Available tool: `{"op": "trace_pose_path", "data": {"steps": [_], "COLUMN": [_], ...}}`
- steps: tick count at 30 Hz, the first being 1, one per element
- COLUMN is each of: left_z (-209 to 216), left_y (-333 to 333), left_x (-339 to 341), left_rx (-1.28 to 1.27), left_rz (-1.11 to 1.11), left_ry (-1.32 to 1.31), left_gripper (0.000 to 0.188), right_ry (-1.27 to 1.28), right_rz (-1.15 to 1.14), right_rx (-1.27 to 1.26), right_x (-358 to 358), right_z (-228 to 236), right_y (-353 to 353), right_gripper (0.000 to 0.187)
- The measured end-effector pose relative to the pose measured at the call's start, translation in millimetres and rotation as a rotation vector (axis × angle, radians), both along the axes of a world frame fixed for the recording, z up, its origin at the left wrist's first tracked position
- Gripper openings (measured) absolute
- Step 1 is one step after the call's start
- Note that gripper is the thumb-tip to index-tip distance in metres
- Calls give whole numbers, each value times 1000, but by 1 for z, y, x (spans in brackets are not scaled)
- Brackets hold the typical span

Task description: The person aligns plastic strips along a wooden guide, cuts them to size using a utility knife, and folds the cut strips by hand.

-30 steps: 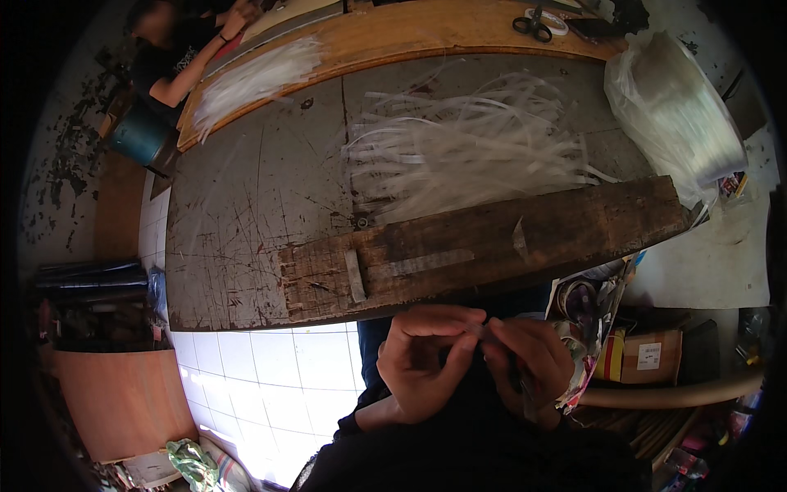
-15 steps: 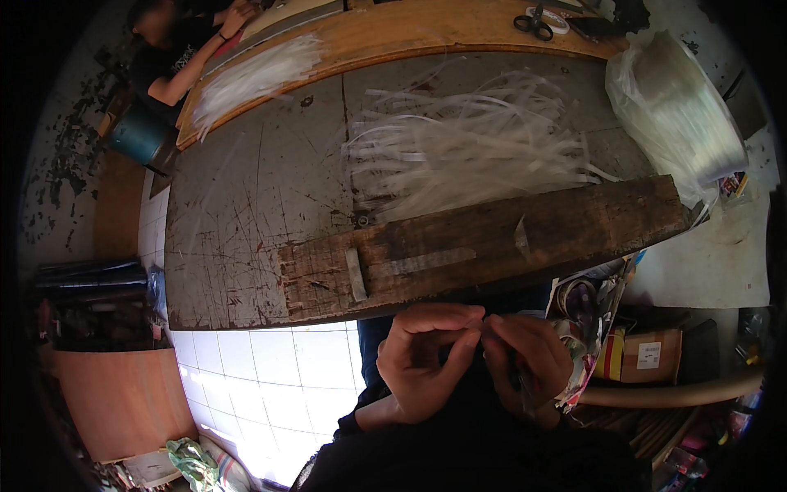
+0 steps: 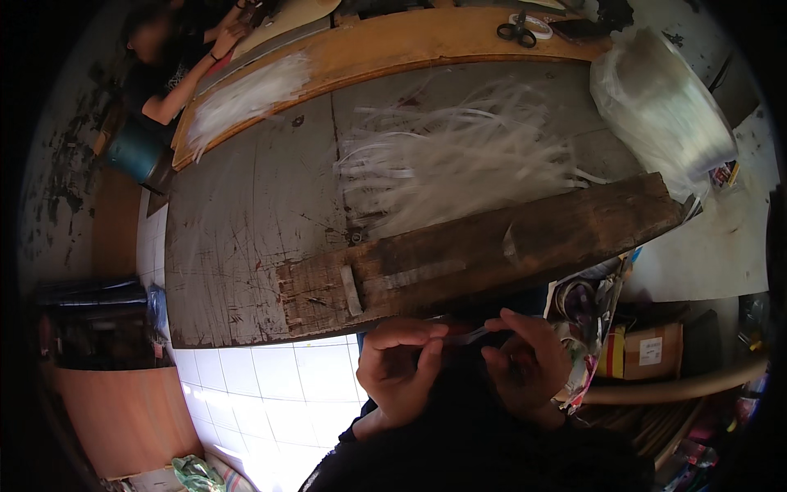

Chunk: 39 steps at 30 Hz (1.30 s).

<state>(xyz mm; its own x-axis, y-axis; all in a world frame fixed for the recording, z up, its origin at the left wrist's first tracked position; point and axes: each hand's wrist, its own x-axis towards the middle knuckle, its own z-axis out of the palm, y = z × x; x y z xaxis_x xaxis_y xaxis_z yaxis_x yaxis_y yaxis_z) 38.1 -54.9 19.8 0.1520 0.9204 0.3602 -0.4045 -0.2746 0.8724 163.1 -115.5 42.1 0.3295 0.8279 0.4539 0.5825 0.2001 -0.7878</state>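
Observation:
A short clear plastic strip stretches between my hands, in front of the near table edge. My left hand pinches one end between thumb and forefinger. The other end meets the raised fingertips of my right hand, whose thumb sits lower and apart and whose other fingers curl in shadow. Just beyond my hands lies a worn dark wooden plank, with a small flat pale piece on its left part. Behind the plank, a loose heap of clear plastic strips spreads over the scratched grey table.
A plastic-wrapped spool stands at the right. Black scissors and a white tape roll lie on the far wooden board, with more strips at its left. A co-worker works at far left. Right below are cardboard boxes.
My hands have moved apart from fingertips touching, and the clear strip now shows between them. My right thumb has come away from its forefinger. The whole view has shifted slightly.

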Motion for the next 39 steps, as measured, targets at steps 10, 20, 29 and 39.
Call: {"op": "trace_pose_path", "data": {"steps": [10,20,29,39], "left_z": [1,3,0,19], "left_y": [5,21,11,15], "left_x": [-23,-42,-37,-7], "left_rx": [96,273,251,259], "left_rz": [185,489,260,67], "left_ry": [114,152,11,93], "left_gripper": [19,16,20,24], "right_ry": [-460,-732,-740,-80], "right_rz": [-776,-230,-138,720], "right_rx": [81,-503,-475,-292], "right_x": [133,239,208,38], "right_z": [79,33,42,71], "right_y": [84,133,100,48], "right_gripper": [29,30,35,29]}}
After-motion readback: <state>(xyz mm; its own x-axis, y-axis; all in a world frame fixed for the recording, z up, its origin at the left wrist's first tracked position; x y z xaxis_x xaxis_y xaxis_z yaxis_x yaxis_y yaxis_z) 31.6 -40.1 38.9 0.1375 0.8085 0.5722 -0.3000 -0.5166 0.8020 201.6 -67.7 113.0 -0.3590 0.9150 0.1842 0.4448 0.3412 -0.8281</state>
